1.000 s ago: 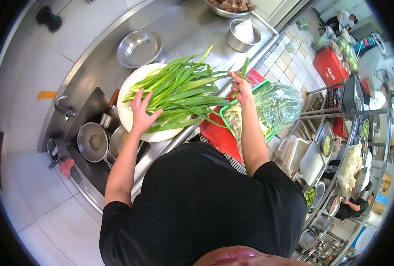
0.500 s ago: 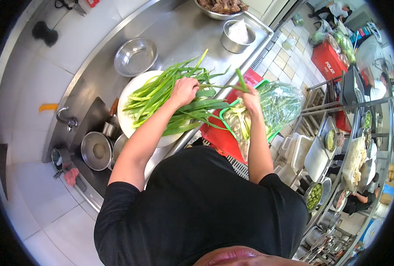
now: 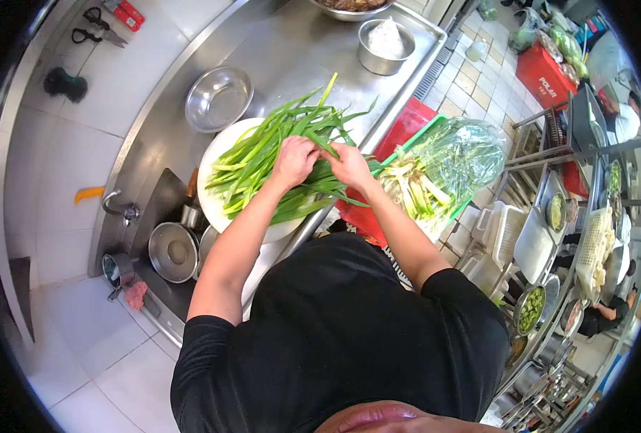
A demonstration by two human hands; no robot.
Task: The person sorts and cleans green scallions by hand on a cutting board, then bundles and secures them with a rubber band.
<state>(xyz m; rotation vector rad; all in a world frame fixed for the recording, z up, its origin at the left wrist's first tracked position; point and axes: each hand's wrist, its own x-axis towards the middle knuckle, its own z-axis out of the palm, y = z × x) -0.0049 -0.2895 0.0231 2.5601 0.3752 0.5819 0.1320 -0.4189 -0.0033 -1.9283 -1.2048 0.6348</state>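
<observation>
Long green stalks [image 3: 262, 155] lie heaped on a round white board [image 3: 211, 167] at the edge of the steel counter. Over the heap, my left hand [image 3: 296, 160] is closed on green leaves. Close beside it, my right hand [image 3: 349, 166] also pinches green leaves, the fingertips of both hands nearly meeting. To the right, a green-rimmed tray [image 3: 425, 133] holds pale-rooted stalks [image 3: 415, 189] and a clear plastic bag [image 3: 464, 155] of greens. An empty metal bowl [image 3: 219, 99] stands behind the board.
A metal pot [image 3: 387, 61] with something white inside stands at the counter's far end. A tap [image 3: 122, 208] and a steel pan [image 3: 173, 252] are at the left. Shelving with food trays runs along the right, where a person [image 3: 603, 317] is partly visible.
My right hand has moved left from near the tray to the heap, bringing its green piece beside my left hand. My left hand stays closed over the heap. The view has shifted slightly.
</observation>
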